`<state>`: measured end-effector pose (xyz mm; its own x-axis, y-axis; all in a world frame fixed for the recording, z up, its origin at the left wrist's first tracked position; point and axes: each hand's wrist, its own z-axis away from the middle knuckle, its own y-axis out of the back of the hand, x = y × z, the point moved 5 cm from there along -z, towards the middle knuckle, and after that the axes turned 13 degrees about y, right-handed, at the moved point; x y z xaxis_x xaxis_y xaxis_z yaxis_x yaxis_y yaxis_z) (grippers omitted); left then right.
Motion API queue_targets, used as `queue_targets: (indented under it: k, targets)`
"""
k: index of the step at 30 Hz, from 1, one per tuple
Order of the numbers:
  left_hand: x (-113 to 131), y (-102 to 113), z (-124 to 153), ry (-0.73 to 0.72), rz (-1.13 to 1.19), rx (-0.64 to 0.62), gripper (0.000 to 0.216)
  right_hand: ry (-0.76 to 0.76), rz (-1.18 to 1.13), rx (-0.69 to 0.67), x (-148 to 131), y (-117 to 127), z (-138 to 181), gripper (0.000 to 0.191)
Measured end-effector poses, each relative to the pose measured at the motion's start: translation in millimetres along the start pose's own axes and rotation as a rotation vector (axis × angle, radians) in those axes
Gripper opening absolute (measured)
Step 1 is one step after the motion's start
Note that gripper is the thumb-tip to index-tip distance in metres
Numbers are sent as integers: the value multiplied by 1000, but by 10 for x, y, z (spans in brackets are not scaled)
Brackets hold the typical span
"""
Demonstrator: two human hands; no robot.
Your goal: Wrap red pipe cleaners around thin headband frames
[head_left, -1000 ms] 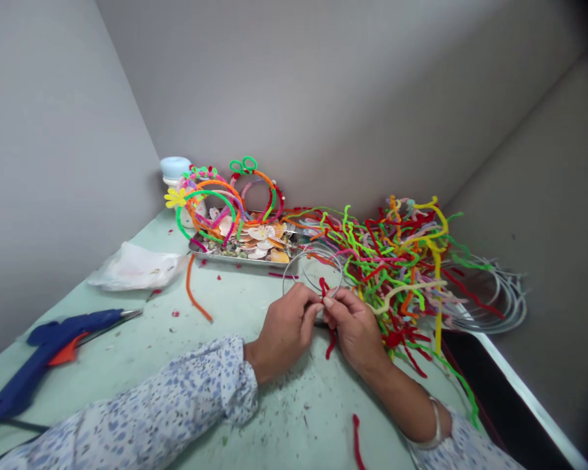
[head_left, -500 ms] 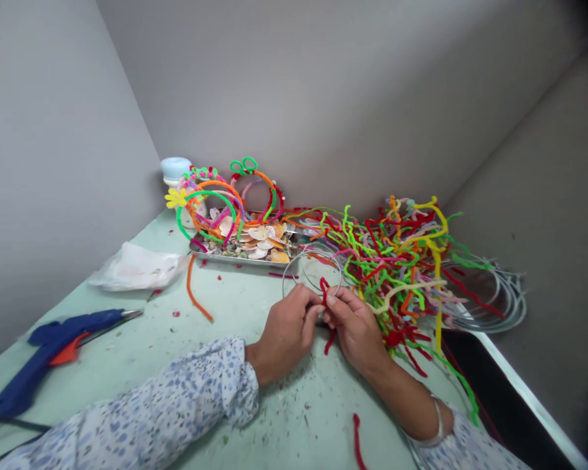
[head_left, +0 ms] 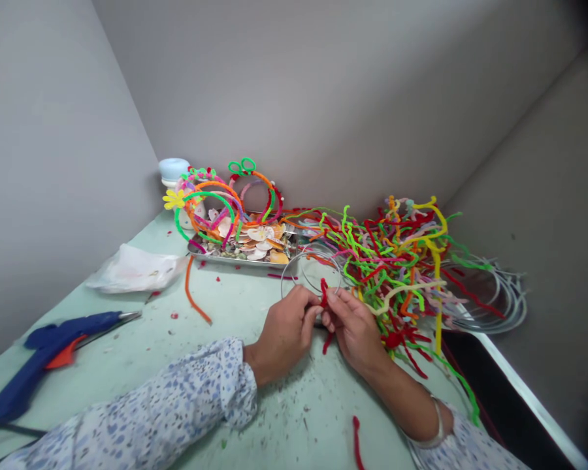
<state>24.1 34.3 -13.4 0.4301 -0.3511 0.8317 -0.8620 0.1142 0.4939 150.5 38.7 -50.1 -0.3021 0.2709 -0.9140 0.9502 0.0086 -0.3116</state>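
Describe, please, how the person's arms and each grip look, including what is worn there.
The left sleeve and right sleeve are pale, with small bluish spots. The left one ends in a loose, gathered cuff. A thin, pale bangle circles the right wrist. The left grip and right grip are bare hands.

Left hand and right hand pinch a red pipe cleaner; shells lie in a tray

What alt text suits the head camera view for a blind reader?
A person's left hand and right hand hold a red fuzzy stem by a wire loop over a green table. Beyond lie a shell-filled tray, colorful hoops and tangled fuzzy stems; a blue glue gun rests at left.
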Motion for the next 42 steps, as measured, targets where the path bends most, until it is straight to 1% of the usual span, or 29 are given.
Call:
queue_targets:
  k: [6,13,20,24,28,34,42]
  targets:
    - [-3,-6,0,18,20,-3,12,-5,-38,-18,-7,-27,7,24]
    - [-11,8,-30,0,-19,30,12,-14,-2,-9,-12,-22,5,24]
    - [0,-17,-10,4,-23,-1,16,-21,-25,-21,1,-25,4,24]
    - [-1,-20,-15,-5,-42,10,17,-5,15,-17,-11,-27,7,26]
    - [9,5,-41,-22,-54,37,18,29,67,22,-24,-15,13,26]
    - [52,36,-41,-46,4,39,17,66,58,74,-35,5,9,23]
    - [66,55,-35,-52,71,34,16,18,37,54,-4,1,0,24]
